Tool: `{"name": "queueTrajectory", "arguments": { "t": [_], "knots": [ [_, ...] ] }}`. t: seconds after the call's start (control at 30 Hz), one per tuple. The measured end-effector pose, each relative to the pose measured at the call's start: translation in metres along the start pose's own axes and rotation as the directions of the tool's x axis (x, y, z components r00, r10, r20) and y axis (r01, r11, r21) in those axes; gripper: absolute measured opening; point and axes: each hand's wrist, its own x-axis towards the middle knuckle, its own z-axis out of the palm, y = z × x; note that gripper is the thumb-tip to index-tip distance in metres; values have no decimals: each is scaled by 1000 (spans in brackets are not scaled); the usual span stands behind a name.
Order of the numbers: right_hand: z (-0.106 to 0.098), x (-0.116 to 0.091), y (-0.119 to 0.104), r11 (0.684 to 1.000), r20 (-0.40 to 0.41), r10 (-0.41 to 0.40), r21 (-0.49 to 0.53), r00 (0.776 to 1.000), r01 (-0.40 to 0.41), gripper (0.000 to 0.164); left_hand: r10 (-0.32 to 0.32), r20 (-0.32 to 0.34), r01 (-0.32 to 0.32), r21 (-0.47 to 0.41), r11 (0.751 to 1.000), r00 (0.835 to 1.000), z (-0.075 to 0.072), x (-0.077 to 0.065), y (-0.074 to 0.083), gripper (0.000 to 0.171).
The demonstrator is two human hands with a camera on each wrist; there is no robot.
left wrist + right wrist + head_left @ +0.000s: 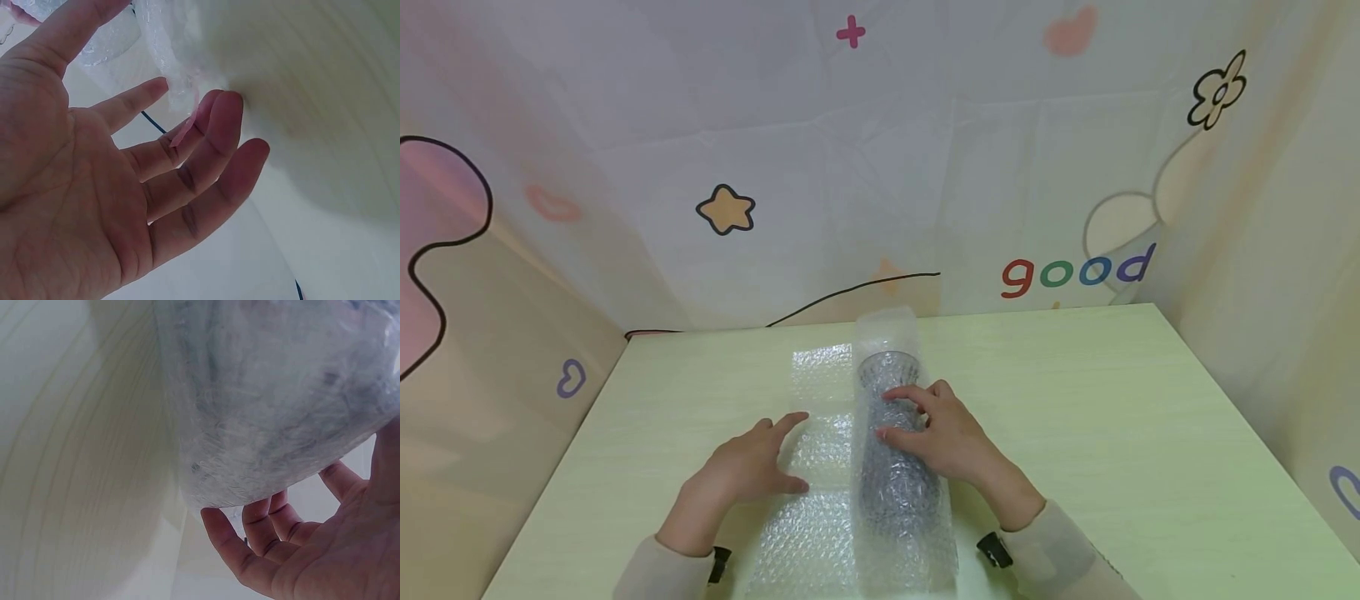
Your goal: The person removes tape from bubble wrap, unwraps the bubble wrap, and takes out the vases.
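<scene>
Clear, dimpled bubble wrap (805, 542) around a greyish, flare-topped vase (898, 487)

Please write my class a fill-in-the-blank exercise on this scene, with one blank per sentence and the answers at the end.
1. A tall, grey, vase-shaped object is covered by clear plastic wrap textured with small ____.
2. In the head view, the bare hand with its fingertips over this object is the person's ____ one.
3. On the pale fabric backdrop, the multicoloured letters spell ____.
4. The black-outlined orange shape printed there is a ____.

Missing words: bubbles; right; good; star.
</scene>
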Motion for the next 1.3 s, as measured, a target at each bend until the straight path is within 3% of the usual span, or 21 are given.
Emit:
{"name": "queueTrajectory", "arguments": {
  "t": [0.7,1.3],
  "knots": [
    [0,-1,-1,1000,2,9,-7,1000,-9,47,-24,10,24,35,999,1000,3,6,3,102],
    [-1,-1,-1,1000,7,7,8,1000,-7,47,-17,0,17,6,1000,1000,3,8,1,101]
  ]
}}
